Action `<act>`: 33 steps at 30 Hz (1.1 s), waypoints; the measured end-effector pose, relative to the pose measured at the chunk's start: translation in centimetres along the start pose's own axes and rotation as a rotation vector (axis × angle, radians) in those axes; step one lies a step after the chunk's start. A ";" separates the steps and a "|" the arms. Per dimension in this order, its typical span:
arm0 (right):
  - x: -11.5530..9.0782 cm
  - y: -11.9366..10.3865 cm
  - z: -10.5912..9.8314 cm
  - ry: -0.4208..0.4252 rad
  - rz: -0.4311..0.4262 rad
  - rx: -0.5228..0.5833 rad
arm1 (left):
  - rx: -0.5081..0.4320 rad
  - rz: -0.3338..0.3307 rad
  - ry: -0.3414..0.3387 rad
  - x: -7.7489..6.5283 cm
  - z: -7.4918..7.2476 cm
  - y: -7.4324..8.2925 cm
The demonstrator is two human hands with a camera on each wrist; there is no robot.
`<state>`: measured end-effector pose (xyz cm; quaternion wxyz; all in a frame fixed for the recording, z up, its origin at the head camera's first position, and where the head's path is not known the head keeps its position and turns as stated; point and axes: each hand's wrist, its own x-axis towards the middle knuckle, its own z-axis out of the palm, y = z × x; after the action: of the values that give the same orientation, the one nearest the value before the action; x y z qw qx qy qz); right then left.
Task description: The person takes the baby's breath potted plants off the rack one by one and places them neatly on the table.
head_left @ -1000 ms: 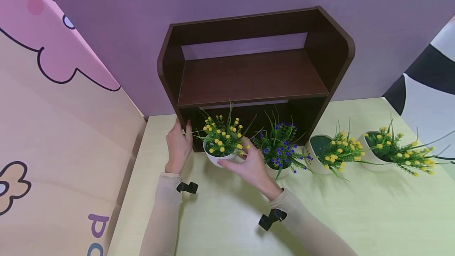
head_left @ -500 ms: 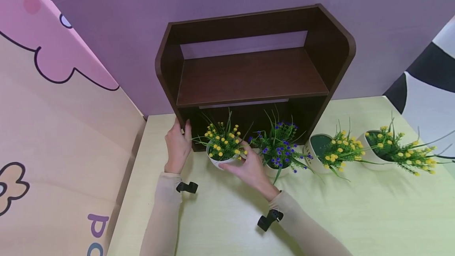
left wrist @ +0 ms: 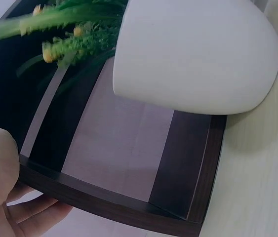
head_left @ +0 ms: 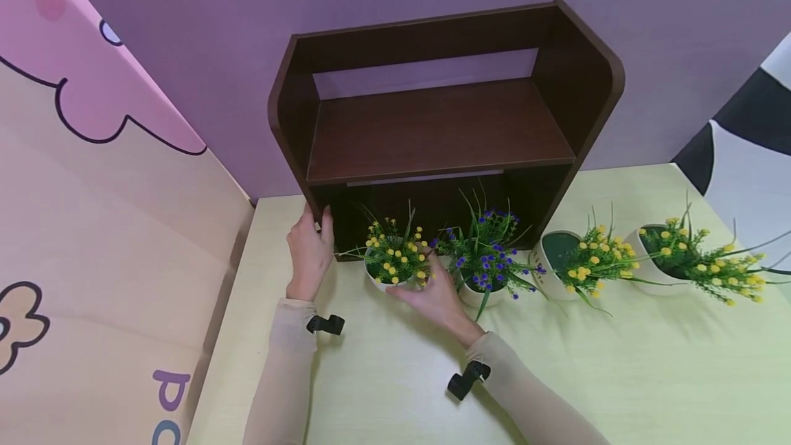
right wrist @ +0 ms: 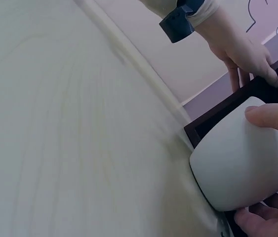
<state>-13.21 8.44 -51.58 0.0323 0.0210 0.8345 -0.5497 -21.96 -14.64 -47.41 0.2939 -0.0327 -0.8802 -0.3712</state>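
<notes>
My right hand grips a white pot of yellow artificial flowers, thumb on one side and fingers on the other. The pot is in front of the lower left opening of a dark brown two-tier shelf. With my left hand I hold the shelf's left side panel, the thumb on its inner side and fingers outside. Just right of my right hand stands a pot of blue-purple flowers. The left wrist view shows the white pot close up, its base near the tabletop.
Two more white pots with yellow flowers, a nearer one and a farther one, stand to the right on the pale table. A purple wall rises behind the shelf, and a printed panel borders the table's left.
The held pot has shifted a little to the right and away from the shelf's left panel, with my right hand on it. My left hand keeps its place on the panel.
</notes>
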 end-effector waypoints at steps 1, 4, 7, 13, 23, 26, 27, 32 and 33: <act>0.0 0.1 0.0 -0.001 0.003 0.004 | -0.002 0.001 0.001 0.0 0.0 0.0; -0.1 0.2 0.1 -0.010 -0.004 0.042 | -0.005 0.004 0.005 0.0 -0.1 0.2; -0.2 0.3 0.2 -0.016 -0.008 0.068 | -0.005 0.010 0.011 -0.1 -0.1 0.2; -0.5 0.2 0.2 -0.028 0.054 0.039 | -0.009 0.009 0.010 -0.1 -0.1 0.2; -1.5 -1.7 -0.5 -0.091 0.003 0.142 | -0.009 -0.009 0.032 -0.5 -0.6 -1.0; -2.2 -2.8 -1.4 -0.133 -0.029 0.151 | -0.026 -0.031 0.004 -0.8 -0.8 -1.4; -2.5 -3.3 -1.7 -0.144 -0.036 0.141 | -0.032 -0.040 -0.013 -1.0 -0.9 -1.6; -3.7 -5.2 -4.2 -0.149 -0.105 0.151 | -0.044 -0.074 -0.107 -2.1 -1.2 -2.5; -3.9 -5.6 -4.9 -0.139 -0.134 0.163 | -0.031 -0.075 -0.117 -2.3 -1.3 -2.6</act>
<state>-9.85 10.78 -44.22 0.0514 -0.0703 0.7823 -0.6167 -20.14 -17.04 -49.52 0.2272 -0.0259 -0.8907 -0.3929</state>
